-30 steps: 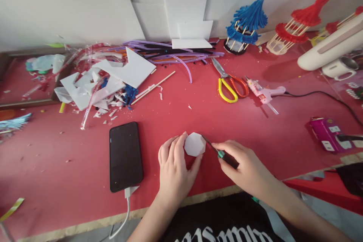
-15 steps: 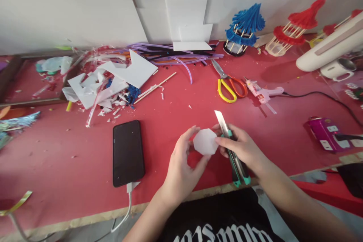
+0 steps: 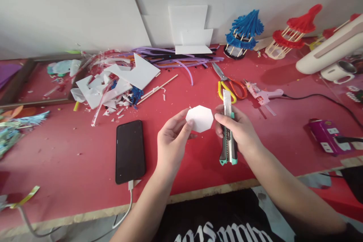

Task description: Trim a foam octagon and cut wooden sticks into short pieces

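Note:
My left hand (image 3: 171,140) pinches a small white polygon cut-out (image 3: 200,118) by its lower left edge and holds it up above the red table (image 3: 70,151). My right hand (image 3: 239,130) grips a teal and black utility knife (image 3: 227,132) upright, with its blade out and pointing away from me. The knife stands just right of the cut-out, not touching it.
A black phone (image 3: 130,151) on a white cable lies left of my hands. Behind are white board scraps (image 3: 113,83), purple straws (image 3: 176,58), yellow and orange scissors (image 3: 228,85), a pink glue gun (image 3: 262,92), blue (image 3: 244,32) and red (image 3: 293,30) straw pavilions, and a purple box (image 3: 326,136).
Both hands have risen off the table. The left hand lifted the white cut-out from the surface, and the right hand turned the knife from cutting at its edge to upright.

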A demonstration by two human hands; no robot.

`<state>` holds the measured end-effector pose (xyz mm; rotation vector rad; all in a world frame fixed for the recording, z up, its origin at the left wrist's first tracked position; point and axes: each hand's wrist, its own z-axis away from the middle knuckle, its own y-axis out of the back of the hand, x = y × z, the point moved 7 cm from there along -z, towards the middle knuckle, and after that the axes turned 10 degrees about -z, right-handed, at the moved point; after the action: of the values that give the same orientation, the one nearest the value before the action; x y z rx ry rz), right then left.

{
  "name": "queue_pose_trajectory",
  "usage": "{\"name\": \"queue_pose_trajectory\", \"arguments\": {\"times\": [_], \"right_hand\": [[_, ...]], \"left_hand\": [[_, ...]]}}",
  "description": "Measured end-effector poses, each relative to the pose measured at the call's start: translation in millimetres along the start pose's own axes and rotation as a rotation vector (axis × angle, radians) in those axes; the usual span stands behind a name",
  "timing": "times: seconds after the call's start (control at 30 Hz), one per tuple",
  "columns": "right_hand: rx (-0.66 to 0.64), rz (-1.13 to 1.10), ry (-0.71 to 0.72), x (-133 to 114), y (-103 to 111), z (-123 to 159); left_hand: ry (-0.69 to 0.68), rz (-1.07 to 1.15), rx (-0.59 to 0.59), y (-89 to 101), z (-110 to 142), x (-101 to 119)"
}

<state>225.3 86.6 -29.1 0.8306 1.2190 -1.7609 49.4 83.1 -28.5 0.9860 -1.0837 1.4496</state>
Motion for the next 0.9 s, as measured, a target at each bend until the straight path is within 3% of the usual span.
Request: {"name": "queue_pose_trajectory", "arguments": {"times": [0.27,0.5,0.7,0.8,0.9], "right_hand": [[0.025,0.005,-0.002,4,9,0],[0.002,0.16,-0.042,7,7,-1],[-0.002,0.493,-0.123,12,17,8],[-0.037,0.699,-0.082,9,19,21],[-0.088,0.886,-0.032,9,20,37]], "left_hand": [[-0.022,-0.143,-0.09,-0.8,4,4],[-0.03,-0.503,-0.379,-13.2,18,-2],[-0.265,-1.023,-0.237,-12.0,16,-4],[-0.415,-1.333,-0.235,-14.7,23,-2],[-0.458,-1.538,-0.236,-9.7,33,-2]]}}
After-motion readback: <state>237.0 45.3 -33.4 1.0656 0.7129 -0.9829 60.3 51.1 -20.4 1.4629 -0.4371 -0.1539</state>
